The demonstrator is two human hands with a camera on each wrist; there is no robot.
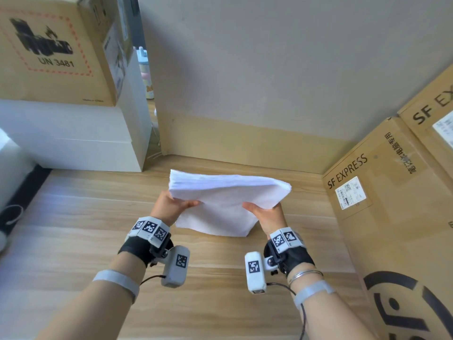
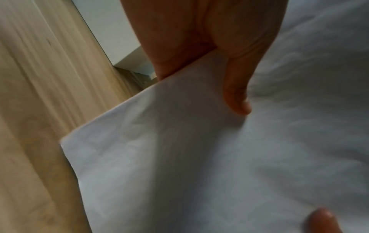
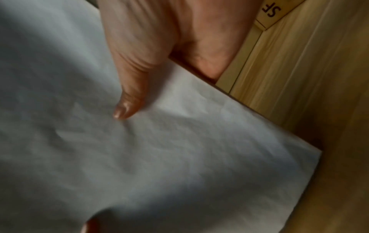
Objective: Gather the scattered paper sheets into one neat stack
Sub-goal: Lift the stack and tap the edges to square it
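A stack of white paper sheets (image 1: 221, 202) stands on its lower edge on the wooden table (image 1: 73, 229), top leaning away from me. My left hand (image 1: 171, 204) grips its left side, thumb on the near face and fingers hidden behind. My right hand (image 1: 266, 212) grips the right side the same way. In the left wrist view the left thumb (image 2: 236, 94) presses the paper sheets (image 2: 179, 157). In the right wrist view the right thumb (image 3: 129, 97) lies on the paper sheets (image 3: 159, 157). The far top edge shows many layered sheets.
White boxes (image 1: 73, 138) topped by a brown carton (image 1: 49, 52) stand at the left back. SF Express cartons (image 1: 382, 192) line the right side. A beige wall panel (image 1: 245, 138) closes the back. Dark items (image 1: 9, 217) lie at the left edge.
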